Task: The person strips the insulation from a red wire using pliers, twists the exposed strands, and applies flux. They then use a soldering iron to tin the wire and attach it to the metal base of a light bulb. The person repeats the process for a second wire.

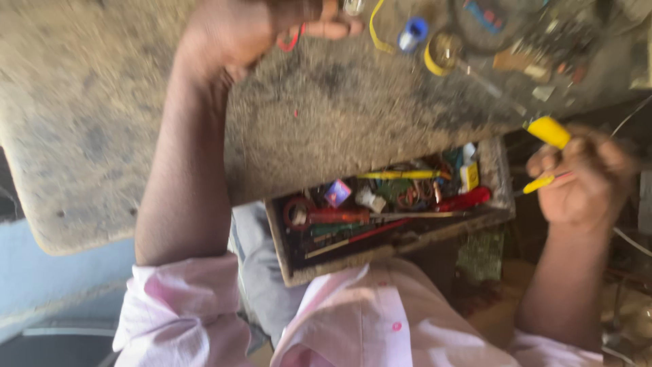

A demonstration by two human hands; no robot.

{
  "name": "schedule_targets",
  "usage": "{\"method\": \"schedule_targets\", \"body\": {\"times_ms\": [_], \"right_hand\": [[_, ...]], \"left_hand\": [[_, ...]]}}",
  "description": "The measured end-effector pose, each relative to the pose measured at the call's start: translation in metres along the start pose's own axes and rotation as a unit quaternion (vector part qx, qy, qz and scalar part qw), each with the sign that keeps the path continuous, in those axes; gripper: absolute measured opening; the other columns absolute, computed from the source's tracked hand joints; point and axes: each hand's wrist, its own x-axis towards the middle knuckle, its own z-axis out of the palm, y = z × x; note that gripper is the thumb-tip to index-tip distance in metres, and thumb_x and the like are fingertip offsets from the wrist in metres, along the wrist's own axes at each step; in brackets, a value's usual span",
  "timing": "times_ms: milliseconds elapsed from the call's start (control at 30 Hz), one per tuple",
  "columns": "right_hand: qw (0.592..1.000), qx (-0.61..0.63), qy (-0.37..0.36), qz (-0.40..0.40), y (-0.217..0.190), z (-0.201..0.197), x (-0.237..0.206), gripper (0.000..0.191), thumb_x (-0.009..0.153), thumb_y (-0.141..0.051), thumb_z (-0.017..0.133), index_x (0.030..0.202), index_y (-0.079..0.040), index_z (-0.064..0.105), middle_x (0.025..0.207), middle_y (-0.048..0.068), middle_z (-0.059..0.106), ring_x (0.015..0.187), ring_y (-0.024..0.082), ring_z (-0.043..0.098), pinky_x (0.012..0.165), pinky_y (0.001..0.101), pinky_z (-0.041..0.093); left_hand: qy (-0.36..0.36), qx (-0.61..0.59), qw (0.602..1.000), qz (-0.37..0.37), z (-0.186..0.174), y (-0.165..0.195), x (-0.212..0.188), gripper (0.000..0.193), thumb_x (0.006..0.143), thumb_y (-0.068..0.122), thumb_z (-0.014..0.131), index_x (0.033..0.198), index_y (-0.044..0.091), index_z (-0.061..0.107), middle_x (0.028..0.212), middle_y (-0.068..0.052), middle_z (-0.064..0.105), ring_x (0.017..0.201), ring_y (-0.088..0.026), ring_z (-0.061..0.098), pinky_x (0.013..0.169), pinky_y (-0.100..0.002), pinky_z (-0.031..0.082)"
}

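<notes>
Pink shirt sleeves (183,312) fill the near edge of the view, and both bare arms reach away from them. At the right, the right hand (584,183) is clenched around a yellow-handled tool (549,132); its fat yellow handle end sticks out far and left of the knuckles, and a thin yellow piece pokes out left below it, so the long axis runs slantwise from near right to far left. What the working tip looks like I cannot tell, as the fist hides it.

Just left of that grip lies an open wooden drawer (499,170), crammed with a red-handled screwdriver (333,216), a second red handle (468,199), a yellow rod (401,175) and loose odds and ends. The right hand is by far the nearer one to it.

Farther off, the left hand (251,30) rests on the worn, dusty desk (122,122), fingers curled over a loop of red wire (291,41). Beyond its fingertips sit a blue spool (413,30) and a yellow tape roll (441,53), well apart from the drawer.
</notes>
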Motion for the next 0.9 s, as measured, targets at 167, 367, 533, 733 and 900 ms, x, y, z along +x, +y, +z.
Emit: {"method": "schedule_targets", "body": {"times_ms": [167,367,533,733,900], "right_hand": [[0.996,0.078,-0.032,0.026,0.007,0.016,0.005,0.018,0.112,-0.009,0.07,0.123,0.004,0.066,0.103,0.018,0.069,0.083,0.021,0.062,0.073,0.0348,0.047],[0.998,0.049,-0.028,0.018,0.004,0.035,0.009,0.02,0.113,-0.011,0.071,0.127,0.002,0.065,0.103,0.018,0.069,0.085,0.023,0.06,0.079,0.039,0.05],[0.999,-0.013,-0.02,-0.026,0.003,0.021,0.011,0.014,0.117,-0.008,0.064,0.126,0.002,0.062,0.105,0.02,0.069,0.081,0.026,0.061,0.075,0.0404,0.051],[0.998,-0.007,-0.005,-0.069,0.014,-0.072,0.023,0.011,0.116,-0.009,0.06,0.126,-0.004,0.063,0.112,0.014,0.067,0.082,0.02,0.061,0.077,0.0319,0.05],[0.979,-0.148,0.008,-0.141,0.029,-0.121,0.029,0.015,0.119,-0.009,0.051,0.113,-0.001,0.062,0.122,0.015,0.065,0.089,0.017,0.058,0.082,0.0284,0.047]], "left_hand": [[-0.066,-0.116,0.979,0.155,-0.001,-0.014,0.003,0.015,0.103,-0.013,0.069,0.114,-0.002,0.069,0.129,-0.019,0.07,0.115,-0.032,0.076,0.098,-0.043,0.064],[-0.067,-0.105,0.981,0.149,-0.009,-0.02,0.009,0.013,0.101,-0.014,0.067,0.11,-0.005,0.07,0.13,-0.021,0.071,0.108,-0.032,0.079,0.097,-0.042,0.064],[-0.07,-0.112,0.98,0.148,-0.007,-0.02,0.009,0.009,0.101,-0.013,0.068,0.108,-0.007,0.07,0.132,-0.022,0.07,0.108,-0.032,0.079,0.097,-0.04,0.065],[-0.065,-0.101,0.982,0.147,-0.007,-0.021,0.012,0.008,0.099,-0.012,0.068,0.104,-0.006,0.07,0.132,-0.023,0.07,0.106,-0.03,0.08,0.094,-0.039,0.066],[-0.069,-0.089,0.98,0.165,-0.006,-0.024,0.015,0.006,0.098,-0.013,0.069,0.1,-0.008,0.071,0.131,-0.023,0.069,0.111,-0.031,0.078,0.095,-0.04,0.065]]}}
